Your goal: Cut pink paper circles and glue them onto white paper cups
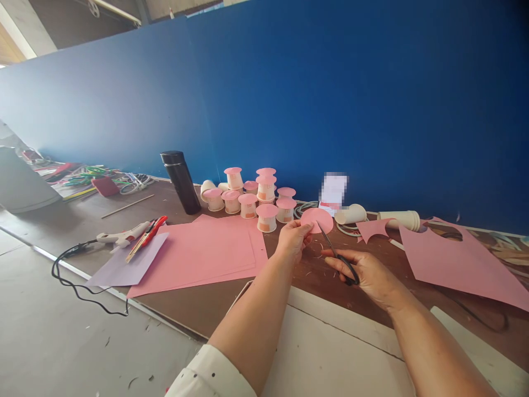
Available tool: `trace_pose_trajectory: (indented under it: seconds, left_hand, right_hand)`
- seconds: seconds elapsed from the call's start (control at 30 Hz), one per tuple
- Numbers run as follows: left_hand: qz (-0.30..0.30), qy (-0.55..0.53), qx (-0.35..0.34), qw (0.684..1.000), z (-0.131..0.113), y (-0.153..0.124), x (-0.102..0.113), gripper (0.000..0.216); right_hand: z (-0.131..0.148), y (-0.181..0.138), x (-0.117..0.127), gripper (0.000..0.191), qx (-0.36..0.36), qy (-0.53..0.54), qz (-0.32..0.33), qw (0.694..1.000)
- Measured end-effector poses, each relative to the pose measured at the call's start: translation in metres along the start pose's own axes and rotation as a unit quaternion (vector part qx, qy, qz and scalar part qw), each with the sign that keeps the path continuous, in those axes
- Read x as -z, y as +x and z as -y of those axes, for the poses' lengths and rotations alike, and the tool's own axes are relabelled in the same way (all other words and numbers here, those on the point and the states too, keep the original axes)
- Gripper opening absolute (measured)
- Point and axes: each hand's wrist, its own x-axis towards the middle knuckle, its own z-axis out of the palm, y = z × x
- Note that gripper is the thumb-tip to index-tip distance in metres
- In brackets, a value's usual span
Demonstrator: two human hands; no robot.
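My left hand [295, 240] pinches a round pink paper disc [321, 216] by its left edge, above the brown table. In my right hand [361, 270] is a pair of black-handled scissors [336, 251], its blade tips lying against the disc. Whether the blades are apart I cannot tell. Behind my left hand stand several paper cups [266, 223] topped with pink discs, a few stacked on others. Flat pink paper sheets [206, 248] lie left of my left arm. Cut pink paper [450, 251] with curved notches rests to the right of my right hand.
A black bottle [182, 182] stands against the blue partition [289, 99]. A glue gun [124, 236] and a red cutter knife [146, 238] lie on purple paper [136, 262]. Plain cups [351, 214] lie on their sides at the back. Coiled cable [306, 208] sits nearby.
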Motion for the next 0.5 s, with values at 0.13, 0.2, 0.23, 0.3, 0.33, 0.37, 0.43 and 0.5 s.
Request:
trace_pose_trajectory:
  seconds: [0.13,0.2,0.23,0.3,0.33,0.37,0.43,0.5]
  left_hand:
    - [-0.005,0.005,0.003,1.0,0.0003,0.0009,-0.0004,0.019]
    - [-0.006,0.004,0.006,1.0,0.0002,0.0009,-0.0008,0.018]
    - [-0.006,0.003,0.006,1.0,0.0,0.0007,-0.0009,0.018]
    - [-0.005,0.001,0.005,1.0,-0.0003,0.0004,-0.0011,0.016]
    - [-0.003,0.001,0.004,1.0,-0.0005,0.0003,-0.0012,0.016]
    - [-0.001,0.001,0.004,1.0,-0.0006,0.0003,-0.0012,0.015]
    - [0.001,0.0,0.003,1.0,-0.0006,0.0005,-0.0012,0.014]
    - [0.0,0.0,0.003,1.0,-0.0004,0.0009,-0.0012,0.013]
  right_hand:
    - [-0.0007,0.0011,-0.0005,0.06,-0.004,-0.012,-0.004,1.0]
    - [0.0011,0.0006,-0.001,0.058,-0.007,-0.014,-0.005,1.0]
    - [0.002,0.0003,-0.0012,0.057,-0.008,-0.015,-0.007,1.0]
    - [0.0031,-0.0002,-0.0012,0.056,-0.008,-0.022,-0.011,1.0]
    - [0.0031,-0.0003,-0.0011,0.056,-0.006,-0.025,-0.013,1.0]
    - [0.0027,-0.0003,-0.001,0.057,-0.006,-0.027,-0.014,1.0]
    - [0.0016,0.0001,-0.0009,0.058,-0.007,-0.027,-0.012,1.0]
    - [0.0011,0.0003,-0.0013,0.059,-0.011,-0.02,-0.009,1.0]
